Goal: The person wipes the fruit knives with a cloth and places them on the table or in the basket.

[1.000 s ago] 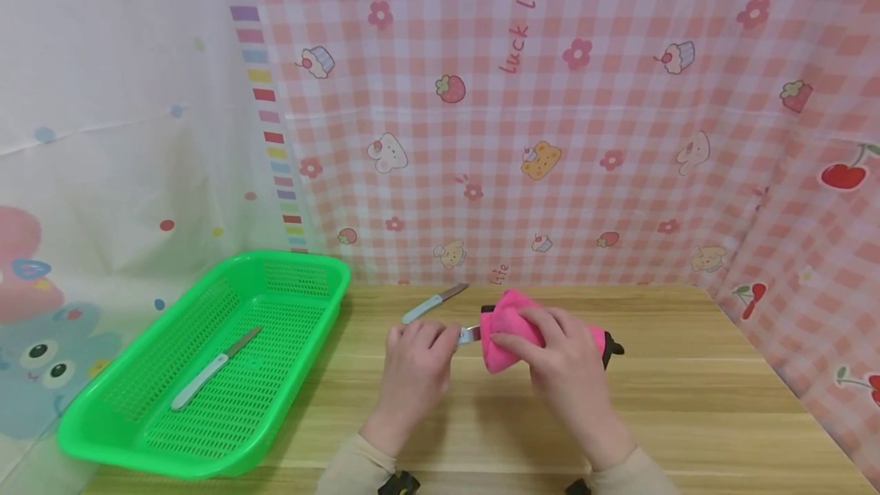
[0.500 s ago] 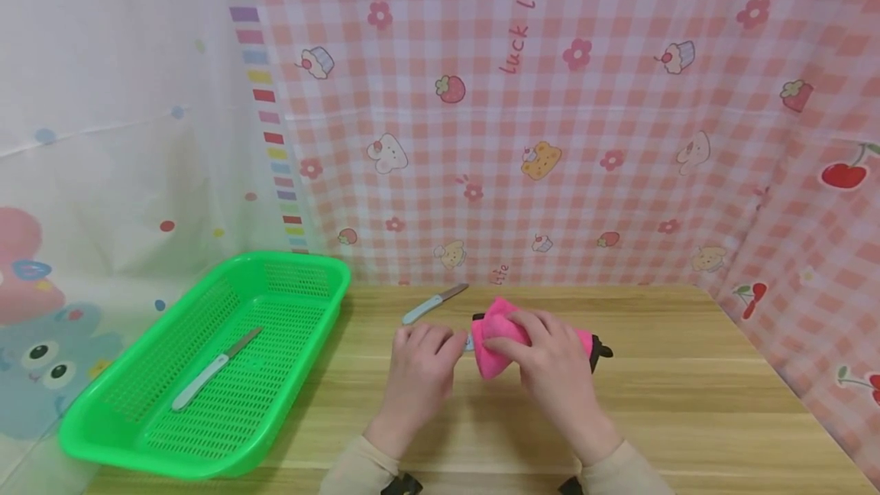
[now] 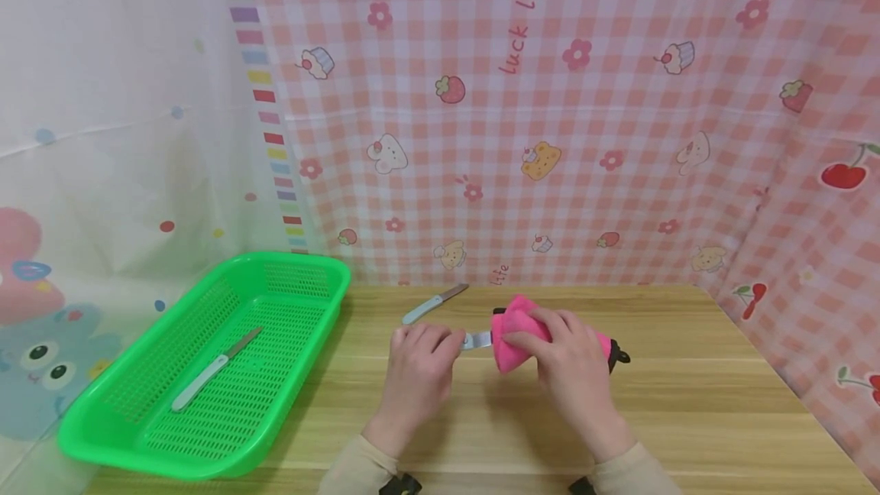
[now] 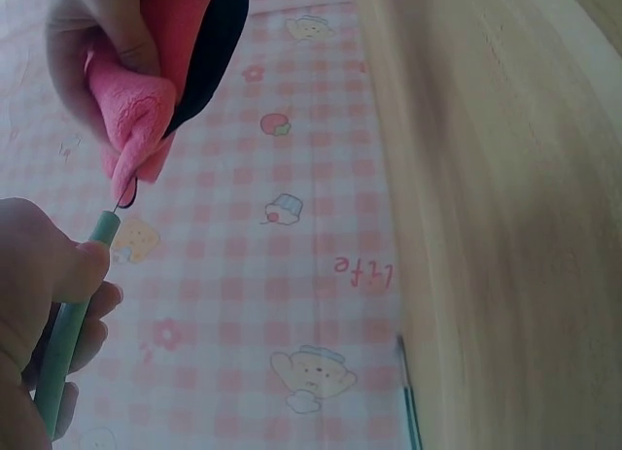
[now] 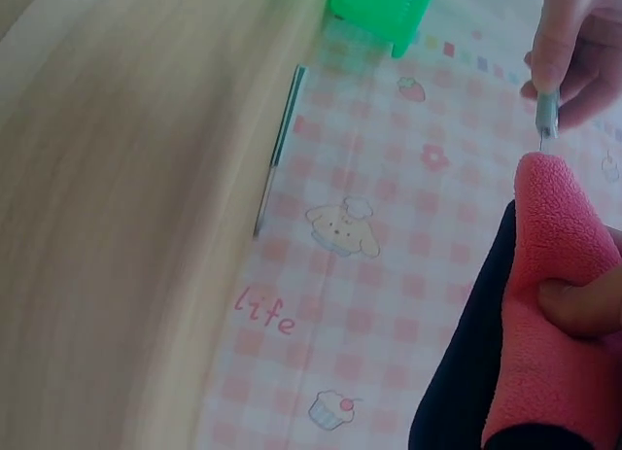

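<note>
My left hand [image 3: 421, 369] grips a small knife [image 3: 477, 340] by its pale blue-green handle, blade pointing right. Part of the blade shows between the handle and a fuzzy pink cloth [image 3: 512, 342], which is folded around the rest and hides the tip. My right hand [image 3: 569, 365] pinches the cloth from above, thumb pressing into it. Black material [image 5: 466, 343] lies along the cloth's side in the right wrist view. In the left wrist view, the knife handle [image 4: 73, 333] lies in curled fingers, with the cloth [image 4: 136, 110] just beyond it.
Another knife [image 3: 435, 304] lies on the wooden table [image 3: 687, 403] behind my left hand. To the left stands a green plastic basket [image 3: 330, 312] with a third knife [image 3: 215, 369] inside. A pink checked curtain [image 3: 426, 197] hangs behind the table.
My right hand first slid the cloth left along the blade, up close to the handle, then back right. More blade is exposed now. My left hand moved slightly to the right, still gripping the knife.
</note>
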The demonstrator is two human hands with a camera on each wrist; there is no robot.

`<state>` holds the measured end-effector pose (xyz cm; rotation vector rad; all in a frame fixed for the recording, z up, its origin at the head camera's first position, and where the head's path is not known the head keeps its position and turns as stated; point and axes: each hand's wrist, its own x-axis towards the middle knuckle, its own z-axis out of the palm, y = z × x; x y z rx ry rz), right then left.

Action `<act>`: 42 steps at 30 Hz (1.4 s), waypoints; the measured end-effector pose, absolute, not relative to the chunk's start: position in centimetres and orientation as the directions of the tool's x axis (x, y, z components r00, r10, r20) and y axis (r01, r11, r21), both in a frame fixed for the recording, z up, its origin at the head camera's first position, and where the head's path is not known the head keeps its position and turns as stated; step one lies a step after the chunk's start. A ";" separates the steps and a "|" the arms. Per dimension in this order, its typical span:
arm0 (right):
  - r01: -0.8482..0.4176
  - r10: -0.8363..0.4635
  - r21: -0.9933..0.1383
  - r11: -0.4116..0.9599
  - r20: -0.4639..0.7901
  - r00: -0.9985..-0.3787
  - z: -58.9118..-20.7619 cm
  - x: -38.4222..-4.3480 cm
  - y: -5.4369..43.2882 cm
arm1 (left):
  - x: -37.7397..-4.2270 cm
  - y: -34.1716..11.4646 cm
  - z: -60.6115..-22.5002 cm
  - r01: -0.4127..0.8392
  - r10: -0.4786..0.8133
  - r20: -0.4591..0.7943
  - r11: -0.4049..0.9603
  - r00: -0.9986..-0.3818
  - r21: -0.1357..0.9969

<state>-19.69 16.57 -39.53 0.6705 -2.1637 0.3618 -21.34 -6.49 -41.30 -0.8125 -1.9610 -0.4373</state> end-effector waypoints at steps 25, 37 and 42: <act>-0.511 -0.254 -0.071 0.857 0.804 -0.538 -40.1 -19.9 19.2 | -21.8 -6.7 -41.5 0.721 0.325 0.895 0.693 -0.305 -0.005; -0.487 -0.229 -0.093 0.869 0.796 -0.560 -40.1 -19.5 20.1 | -21.7 -6.9 -41.4 0.718 0.325 0.878 0.695 -0.351 0.030; -0.481 -0.212 -0.111 0.869 0.796 -0.567 -39.9 -19.3 20.3 | -21.7 -6.9 -41.3 0.717 0.320 0.890 0.697 -0.325 0.012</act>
